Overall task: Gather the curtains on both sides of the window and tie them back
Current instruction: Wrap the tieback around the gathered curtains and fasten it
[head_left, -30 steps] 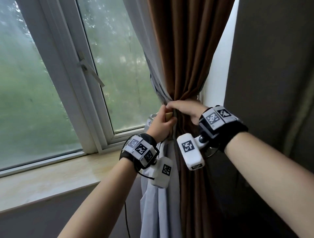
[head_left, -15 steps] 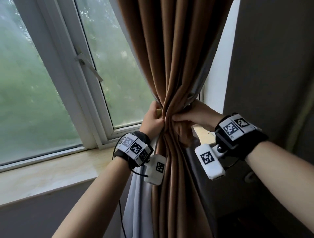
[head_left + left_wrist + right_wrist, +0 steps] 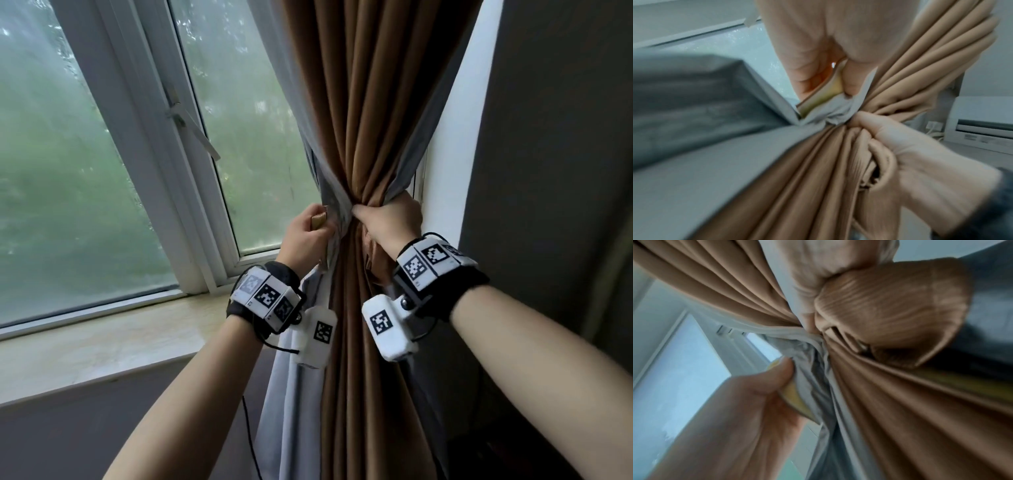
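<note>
Grip: right hand (image 3: pixel 387 224) fist tight on brown curtain (image 3: pixel 373 102) at waist, R of window (image 3: pixel 102 154); left hand (image 3: pixel 303 240) pinches tan tieback strap (image 3: pixel 318 222) just L of it | Advice: keep fist clamped, feed strap behind bundle, catch grey lining (image 3: pixel 301 394) w/ it | Unclear: strap's far end, any wall hook, other curtain not visible; wrist views blurred

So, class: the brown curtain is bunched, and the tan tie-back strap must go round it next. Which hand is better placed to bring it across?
The left hand: it already pinches the tan tie-back strap beside the bunched brown curtain. The right hand is busy gripping the bunch.
</note>
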### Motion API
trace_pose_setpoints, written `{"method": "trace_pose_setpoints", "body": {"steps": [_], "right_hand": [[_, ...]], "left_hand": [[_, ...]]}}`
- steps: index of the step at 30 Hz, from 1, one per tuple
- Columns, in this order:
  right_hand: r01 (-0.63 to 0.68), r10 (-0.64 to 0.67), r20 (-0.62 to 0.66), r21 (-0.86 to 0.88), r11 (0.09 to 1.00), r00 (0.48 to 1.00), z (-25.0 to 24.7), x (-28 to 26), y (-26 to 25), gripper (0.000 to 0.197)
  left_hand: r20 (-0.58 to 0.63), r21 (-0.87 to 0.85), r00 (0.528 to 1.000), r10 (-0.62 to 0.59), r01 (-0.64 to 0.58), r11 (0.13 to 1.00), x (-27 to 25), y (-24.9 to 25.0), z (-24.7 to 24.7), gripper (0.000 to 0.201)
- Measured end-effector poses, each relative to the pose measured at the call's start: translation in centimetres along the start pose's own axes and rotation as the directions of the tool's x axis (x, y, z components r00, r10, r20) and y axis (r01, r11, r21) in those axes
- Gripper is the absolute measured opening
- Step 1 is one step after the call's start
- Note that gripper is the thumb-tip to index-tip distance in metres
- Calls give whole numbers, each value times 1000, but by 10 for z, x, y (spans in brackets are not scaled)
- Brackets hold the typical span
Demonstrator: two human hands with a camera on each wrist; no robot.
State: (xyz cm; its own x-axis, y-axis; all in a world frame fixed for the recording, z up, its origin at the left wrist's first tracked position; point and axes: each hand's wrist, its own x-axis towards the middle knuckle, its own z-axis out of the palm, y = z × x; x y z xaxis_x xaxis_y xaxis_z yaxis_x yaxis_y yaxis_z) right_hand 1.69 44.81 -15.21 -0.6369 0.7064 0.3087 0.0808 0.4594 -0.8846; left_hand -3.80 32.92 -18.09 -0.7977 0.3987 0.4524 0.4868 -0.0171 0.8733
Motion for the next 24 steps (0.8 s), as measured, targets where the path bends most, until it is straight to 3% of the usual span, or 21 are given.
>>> {"method": "trace_pose_setpoints", "body": {"steps": [5, 10, 14, 17, 19, 21, 22, 24], "right_hand": [[-57, 65, -76, 104, 993, 995, 1, 4, -3, 45], [-98, 102, -23, 134, 986, 994, 5, -1, -6, 37], [-127, 112, 138, 109, 986, 984, 2, 7, -3, 42], [-184, 130, 244, 216, 959, 961, -2, 8, 3, 51], [-254, 132, 364, 311, 916, 922, -10, 7, 4, 44], [-336, 105, 514, 380, 862, 852, -21, 6, 2, 19], [-366, 83, 561, 414, 834, 824, -25, 4, 1, 18], [-411, 24, 598, 522, 747, 801, -30, 4, 7, 17]], "left_hand": [[52, -62, 997, 48, -45, 997, -21, 10, -1, 8], [76, 23, 996, 52, -54, 998, -23, 8, 21, 16], [29, 325, 993, 114, -117, 939, -15, 10, 31, 17], [0, 343, 993, 120, -113, 933, -14, 11, 38, 19], [20, 301, 995, 97, -98, 949, -11, 12, 39, 46], [25, 310, 998, 58, -63, 949, -5, 12, 37, 70], [22, 367, 999, 41, -46, 929, -2, 12, 37, 65], [0, 492, 1000, 27, -24, 870, 5, 14, 35, 38]]}}
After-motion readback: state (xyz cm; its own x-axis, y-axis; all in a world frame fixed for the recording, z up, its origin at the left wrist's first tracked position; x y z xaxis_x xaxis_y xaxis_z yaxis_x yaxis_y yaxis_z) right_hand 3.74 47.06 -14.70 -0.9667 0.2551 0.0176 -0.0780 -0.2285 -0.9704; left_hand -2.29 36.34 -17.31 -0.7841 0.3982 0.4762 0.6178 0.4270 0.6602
